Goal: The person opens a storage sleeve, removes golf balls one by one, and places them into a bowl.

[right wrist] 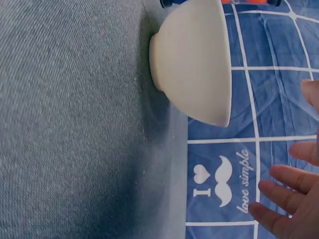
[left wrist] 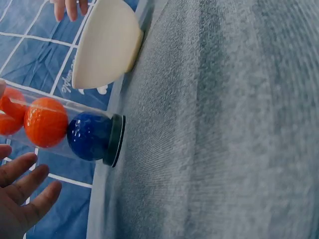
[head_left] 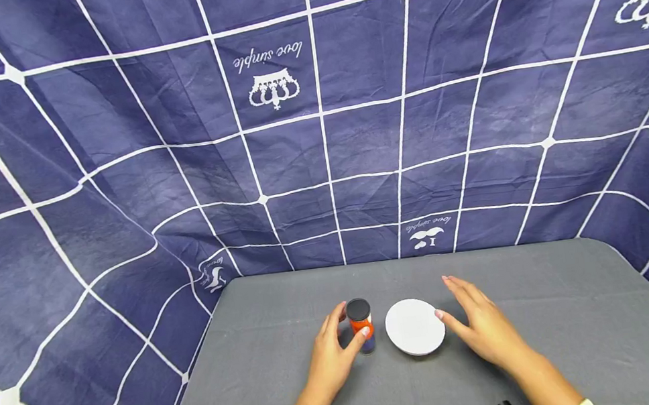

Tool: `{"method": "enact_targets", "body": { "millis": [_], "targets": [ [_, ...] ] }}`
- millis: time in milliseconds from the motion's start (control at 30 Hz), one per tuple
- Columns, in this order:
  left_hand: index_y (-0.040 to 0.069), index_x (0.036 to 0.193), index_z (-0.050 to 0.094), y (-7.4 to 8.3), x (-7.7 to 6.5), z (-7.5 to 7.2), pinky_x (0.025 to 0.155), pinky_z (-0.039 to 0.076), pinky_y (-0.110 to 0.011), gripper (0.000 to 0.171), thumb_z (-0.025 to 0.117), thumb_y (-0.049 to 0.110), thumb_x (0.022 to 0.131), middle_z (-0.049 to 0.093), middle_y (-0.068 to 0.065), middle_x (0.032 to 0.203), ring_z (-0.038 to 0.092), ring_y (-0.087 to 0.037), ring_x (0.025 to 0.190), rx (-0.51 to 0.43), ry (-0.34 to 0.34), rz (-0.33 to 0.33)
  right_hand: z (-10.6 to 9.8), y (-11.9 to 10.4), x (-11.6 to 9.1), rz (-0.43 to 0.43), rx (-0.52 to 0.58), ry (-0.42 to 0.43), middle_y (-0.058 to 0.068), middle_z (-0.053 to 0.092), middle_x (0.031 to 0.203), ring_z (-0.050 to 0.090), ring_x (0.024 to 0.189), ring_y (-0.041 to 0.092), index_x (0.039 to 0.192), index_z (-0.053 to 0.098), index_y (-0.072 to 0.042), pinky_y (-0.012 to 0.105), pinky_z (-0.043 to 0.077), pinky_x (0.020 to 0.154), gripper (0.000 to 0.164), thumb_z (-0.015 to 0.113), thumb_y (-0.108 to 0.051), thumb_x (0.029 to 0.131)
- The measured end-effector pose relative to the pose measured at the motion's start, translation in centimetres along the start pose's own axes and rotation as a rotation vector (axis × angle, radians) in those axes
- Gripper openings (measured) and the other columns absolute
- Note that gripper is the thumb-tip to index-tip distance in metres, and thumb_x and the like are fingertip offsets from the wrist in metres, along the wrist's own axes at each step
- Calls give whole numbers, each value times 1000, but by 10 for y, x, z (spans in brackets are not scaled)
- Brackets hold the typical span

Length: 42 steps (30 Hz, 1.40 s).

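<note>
Behind it all we see a big blue cloth [head_left: 355,57] with white lines, and in front of it a grey table [head_left: 230,376]. On the left, the left hand [head_left: 328,357] has its fingers and thumb spread around a clear tube [head_left: 360,324], with the fingers toward the far left side and the thumb on the near side. So the tube stands in the gap of that hand, just to its right, but the fingers look loose, and we cannot tell if they touch it. The right hand [head_left: 486,328] has its fingers spread too, and we see nothing in it. It is just to the right of a white bowl [head_left: 415,326], and the right wrist view shows space between them. The bowl sits with its mouth up, between the tube and the right hand, so the left hand is much nearer to the tube. The tube is tall and thin, and its long way goes straight up, with a dark lid [head_left: 358,308] on top. Inside we see orange balls [left wrist: 46,122] above one blue ball [left wrist: 88,135].
</note>
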<state>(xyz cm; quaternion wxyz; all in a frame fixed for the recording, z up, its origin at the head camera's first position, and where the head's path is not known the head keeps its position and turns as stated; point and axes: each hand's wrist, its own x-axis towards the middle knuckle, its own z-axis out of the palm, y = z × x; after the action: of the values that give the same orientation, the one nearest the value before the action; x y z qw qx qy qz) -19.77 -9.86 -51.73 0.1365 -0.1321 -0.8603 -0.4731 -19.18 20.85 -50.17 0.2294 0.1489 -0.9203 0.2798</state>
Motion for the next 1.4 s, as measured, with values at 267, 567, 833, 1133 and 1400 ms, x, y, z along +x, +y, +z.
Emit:
{"method": "enact_targets", "body": {
  "millis": [267,567,833,1133,1400],
  "targets": [
    [8,141,54,-1,1,8,95,57,-42,67,79,39,87,66,-11,131,66,-26,118,18,-12,-13,4,-6,-2,-41,30,21,15,57,139,58,126,37,144,53,-6,58,47,100,65,77,-29,89],
    [5,136,56,2,1,14,90,59,-40,57,79,25,87,70,-12,122,71,-25,104,21,10,-24,7,-14,-2,-59,54,34,10,60,137,59,126,32,143,55,-9,52,45,101,62,79,-25,87],
    [3,131,59,0,1,17,85,60,-40,52,79,21,86,72,-12,113,71,-25,99,11,58,27,13,-20,-3,-85,63,41,4,62,135,61,125,28,140,58,-13,44,44,101,59,79,-25,87],
    [9,126,64,2,-3,15,81,58,-41,52,85,24,81,70,-5,112,69,-19,93,34,96,49,17,-29,-2,-106,100,44,0,62,135,60,124,23,139,60,-17,28,40,104,57,80,-25,86],
    [18,122,68,6,-4,11,86,56,-34,52,89,23,75,68,3,108,67,-11,96,91,129,103,19,-39,0,-104,119,31,-3,63,133,59,124,21,138,61,-19,36,43,101,56,80,-26,86]
  ]
}}
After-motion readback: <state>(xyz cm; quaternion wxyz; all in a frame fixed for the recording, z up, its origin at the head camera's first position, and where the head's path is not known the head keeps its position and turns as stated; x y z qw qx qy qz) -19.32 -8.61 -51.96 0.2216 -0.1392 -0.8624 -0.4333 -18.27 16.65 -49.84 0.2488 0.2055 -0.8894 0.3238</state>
